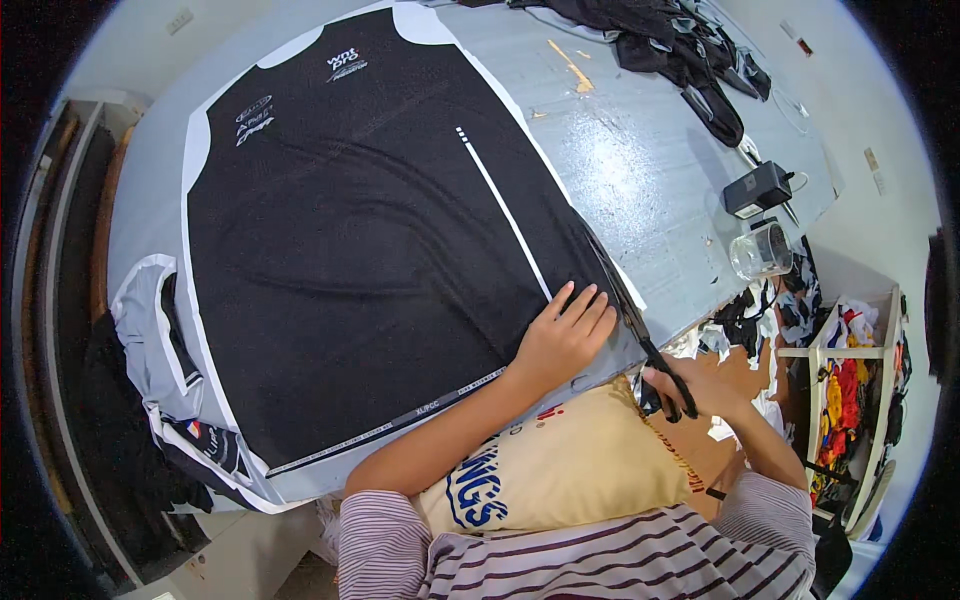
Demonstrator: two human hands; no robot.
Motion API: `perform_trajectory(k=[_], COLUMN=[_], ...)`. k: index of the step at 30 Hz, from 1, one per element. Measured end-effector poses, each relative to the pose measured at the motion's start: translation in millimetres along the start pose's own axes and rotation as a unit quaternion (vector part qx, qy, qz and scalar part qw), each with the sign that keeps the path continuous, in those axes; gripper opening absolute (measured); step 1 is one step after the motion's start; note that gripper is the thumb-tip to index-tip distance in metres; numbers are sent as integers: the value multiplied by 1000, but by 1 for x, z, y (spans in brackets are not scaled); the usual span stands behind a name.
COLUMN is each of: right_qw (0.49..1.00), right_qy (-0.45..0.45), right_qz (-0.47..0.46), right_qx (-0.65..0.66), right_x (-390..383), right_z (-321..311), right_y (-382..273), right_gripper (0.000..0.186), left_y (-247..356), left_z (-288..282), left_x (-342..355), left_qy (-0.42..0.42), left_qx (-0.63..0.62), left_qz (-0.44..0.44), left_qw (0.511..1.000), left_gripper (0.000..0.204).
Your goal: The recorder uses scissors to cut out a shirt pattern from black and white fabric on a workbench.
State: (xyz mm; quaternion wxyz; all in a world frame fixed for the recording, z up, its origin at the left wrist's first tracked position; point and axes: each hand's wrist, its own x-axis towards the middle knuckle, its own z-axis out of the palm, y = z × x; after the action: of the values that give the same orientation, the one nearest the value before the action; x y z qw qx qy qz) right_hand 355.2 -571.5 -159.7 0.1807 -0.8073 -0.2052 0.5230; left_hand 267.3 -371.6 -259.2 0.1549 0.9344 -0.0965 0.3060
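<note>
A black jersey panel [380, 230] with white borders, white lettering and a thin white stripe lies on the grey table [600, 130]. My left hand [565, 335] rests on the panel near its lower right corner, fingers apart and flat on the cloth. My right hand [700, 395] grips large black scissors [655, 360] at the table's front edge, with the blades angled up along the panel's right edge. A cream printed cushion [570, 460] lies at my front, below the table edge.
Grey and white cut pieces [155, 330] lie at left; dark garments [680, 60] at back right. A black adapter [755, 190] and a clear container [760, 250] sit on the right side. Fabric scraps [745, 330] and a shelf of coloured cloth [850, 400] are lower right.
</note>
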Motion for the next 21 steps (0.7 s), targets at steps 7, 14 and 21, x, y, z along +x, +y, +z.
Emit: perform_trajectory(k=[7, 14, 21], right_qw=[999, 999, 999], right_qy=[33, 33, 14], right_qz=[15, 10, 17], right_qx=[-18, -24, -40], right_x=[3, 4, 6], right_z=[2, 4, -10], right_y=[-17, -17, -26], right_gripper=[49, 52, 61], left_y=[0, 0, 1], left_z=[-1, -1, -1], left_x=[1, 0, 0], left_qy=[4, 12, 8], left_qx=[-9, -10, -5], left_qz=[-1, 1, 3], left_qw=[1000, 1000, 1000], left_gripper=[27, 27, 27])
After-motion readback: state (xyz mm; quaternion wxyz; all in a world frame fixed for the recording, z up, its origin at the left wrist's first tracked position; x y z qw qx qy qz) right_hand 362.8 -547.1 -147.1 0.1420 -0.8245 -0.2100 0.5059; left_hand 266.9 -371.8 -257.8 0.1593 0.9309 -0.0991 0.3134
